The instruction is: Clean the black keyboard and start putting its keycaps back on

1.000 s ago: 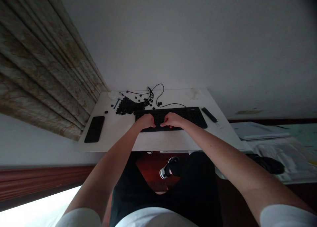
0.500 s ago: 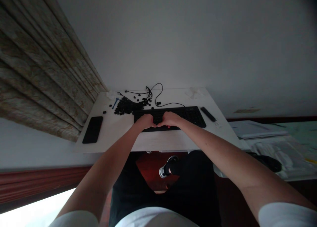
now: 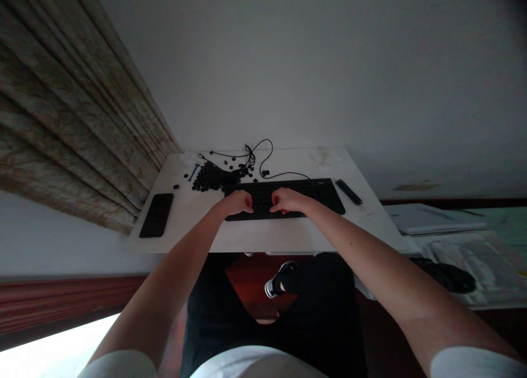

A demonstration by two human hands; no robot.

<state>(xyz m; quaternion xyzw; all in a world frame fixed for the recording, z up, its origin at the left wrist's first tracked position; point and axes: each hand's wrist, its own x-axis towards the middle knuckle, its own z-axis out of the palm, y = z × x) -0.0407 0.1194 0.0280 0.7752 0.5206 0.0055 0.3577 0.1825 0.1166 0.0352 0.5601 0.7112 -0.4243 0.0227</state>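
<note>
A black keyboard [image 3: 263, 202] lies on the white table in front of me. Over its left end rests my left hand [image 3: 239, 202], fingers curled in and thumb low. My right hand [image 3: 285, 200] is curled over the keyboard's middle, its thumb pointing left. A stretch of keys shows between the two hands. Whatever either hand may hold inside its fingers is hidden. Behind and left of the keyboard is a heap of loose black keycaps [image 3: 212, 176]. A small blue tool [image 3: 194, 172] lies beside the heap.
A black phone [image 3: 157, 215] lies at the table's [image 3: 255, 238] left side. The keyboard's cable [image 3: 263, 157] loops towards the wall. A dark narrow object [image 3: 348, 192] sits right of the keyboard. Papers and plastic bags [image 3: 465, 257] lie on a surface at right.
My hands have moved apart: the thumbs nearly met over the keyboard and now a gap shows between them. The whole view has shifted slightly.
</note>
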